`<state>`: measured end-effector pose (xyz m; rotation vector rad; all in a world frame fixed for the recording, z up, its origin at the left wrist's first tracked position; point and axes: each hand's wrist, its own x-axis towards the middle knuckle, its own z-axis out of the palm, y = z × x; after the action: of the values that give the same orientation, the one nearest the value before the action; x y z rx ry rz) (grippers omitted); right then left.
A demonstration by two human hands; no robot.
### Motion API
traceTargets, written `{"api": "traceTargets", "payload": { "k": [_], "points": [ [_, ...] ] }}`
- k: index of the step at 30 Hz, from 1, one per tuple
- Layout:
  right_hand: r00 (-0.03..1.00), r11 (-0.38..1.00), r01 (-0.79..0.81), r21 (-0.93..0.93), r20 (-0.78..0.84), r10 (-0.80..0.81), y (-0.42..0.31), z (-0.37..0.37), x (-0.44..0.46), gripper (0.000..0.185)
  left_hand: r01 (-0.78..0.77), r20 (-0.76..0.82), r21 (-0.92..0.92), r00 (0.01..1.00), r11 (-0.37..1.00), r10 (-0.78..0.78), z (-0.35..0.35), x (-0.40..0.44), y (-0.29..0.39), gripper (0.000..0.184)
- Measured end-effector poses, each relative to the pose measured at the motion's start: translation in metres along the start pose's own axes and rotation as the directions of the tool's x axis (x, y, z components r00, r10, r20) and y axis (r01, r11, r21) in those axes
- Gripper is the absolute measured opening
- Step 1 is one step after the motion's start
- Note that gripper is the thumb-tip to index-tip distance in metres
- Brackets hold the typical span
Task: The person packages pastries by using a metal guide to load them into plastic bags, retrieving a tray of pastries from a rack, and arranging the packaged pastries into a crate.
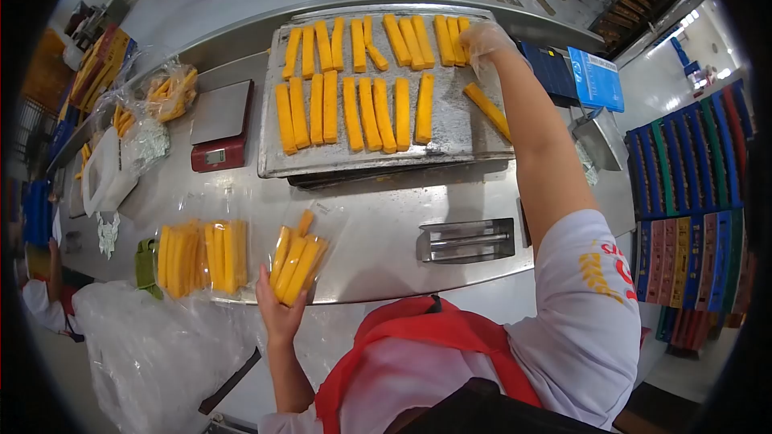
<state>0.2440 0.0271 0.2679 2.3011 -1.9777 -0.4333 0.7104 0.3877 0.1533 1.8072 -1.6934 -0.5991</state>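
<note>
My left hand (281,307) is closed around the lower part of a clear plastic bag (328,223) with several yellow baked-looking sticks (299,265) in it, one poking up above the rest. At the far right of the metal tray (450,141), my right hand (487,40) wears a thin clear glove. Its fingers are curled at the end stick (464,35) of a group and touch it; the glove partly hides the grip. More yellow sticks (330,108) lie in two rows on the tray. A single stick (487,111) lies slanted below my right hand.
Filled bags of sticks (201,257) lie left of my left hand. A red kitchen scale (219,153) stands left of the tray. A recessed metal slot (466,241) is at the table's front right. Plastic sheeting (153,345) hangs at the near left, and a blue box (595,79) stands at right.
</note>
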Motion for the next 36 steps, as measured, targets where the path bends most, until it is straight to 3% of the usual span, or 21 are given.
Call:
{"api": "traceTargets", "payload": {
  "k": [2, 12, 15, 18, 21, 24, 26, 29, 33, 35, 36],
  "points": [
    [0.999, 0.978, 0.047, -0.201, 0.014, -0.045, -0.011, -0.011, -0.006, 0.025, 0.001, -0.009, 0.003, 1.0, 1.0, -0.001, 0.001, 0.0, -0.001, 0.083],
    [0.998, 0.977, 0.065, -0.201, 0.013, -0.064, 0.008, 0.011, 0.018, 0.024, -0.002, -0.035, 0.001, 0.999, 1.0, 0.002, 0.002, 0.0, 0.0, 0.083],
    [0.995, 0.98, 0.068, -0.186, -0.056, -0.079, 0.009, 0.011, 0.017, 0.025, -0.026, -0.028, 0.02, 0.999, 0.999, 0.026, 0.002, -0.001, -0.005, 0.083],
    [0.996, 0.98, 0.083, -0.18, -0.006, -0.086, 0.001, 0.003, 0.01, 0.024, -0.018, -0.027, 0.002, 0.999, 1.0, 0.018, 0.002, -0.001, -0.004, 0.084],
    [0.999, 0.991, 0.01, -0.131, -0.048, -0.017, -0.003, 0.006, 0.011, 0.023, -0.013, -0.018, -0.005, 1.0, 1.0, 0.013, 0.001, 0.0, -0.003, 0.084],
    [0.983, 0.989, -0.127, 0.071, -0.123, 0.135, -0.022, -0.003, 0.008, 0.025, -0.022, -0.007, 0.007, 1.0, 1.0, 0.022, 0.001, 0.0, -0.002, 0.083],
    [0.967, 0.974, -0.223, -0.025, -0.133, 0.218, -0.041, -0.025, -0.011, 0.028, -0.011, -0.005, -0.002, 1.0, 1.0, 0.011, 0.002, 0.0, 0.0, 0.083],
    [0.953, 0.972, -0.222, -0.073, -0.225, 0.201, -0.041, -0.013, -0.001, 0.026, -0.008, -0.017, -0.009, 1.0, 1.0, 0.008, 0.001, 0.0, 0.004, 0.082],
    [0.956, 0.972, -0.21, -0.103, -0.229, 0.182, -0.025, -0.003, 0.004, 0.024, -0.062, -0.038, 0.018, 0.997, 0.998, 0.063, 0.003, 0.0, -0.002, 0.083],
    [0.916, 0.953, -0.259, 0.16, -0.271, 0.295, -0.022, -0.02, -0.023, 0.029, -0.035, -0.025, 0.024, 0.999, 0.999, 0.035, 0.003, -0.002, -0.003, 0.084],
    [0.917, 0.954, -0.254, 0.161, -0.274, 0.29, -0.014, -0.023, -0.029, 0.029, -0.006, -0.015, 0.023, 1.0, 1.0, 0.006, 0.003, -0.002, -0.004, 0.084]
  ]
}}
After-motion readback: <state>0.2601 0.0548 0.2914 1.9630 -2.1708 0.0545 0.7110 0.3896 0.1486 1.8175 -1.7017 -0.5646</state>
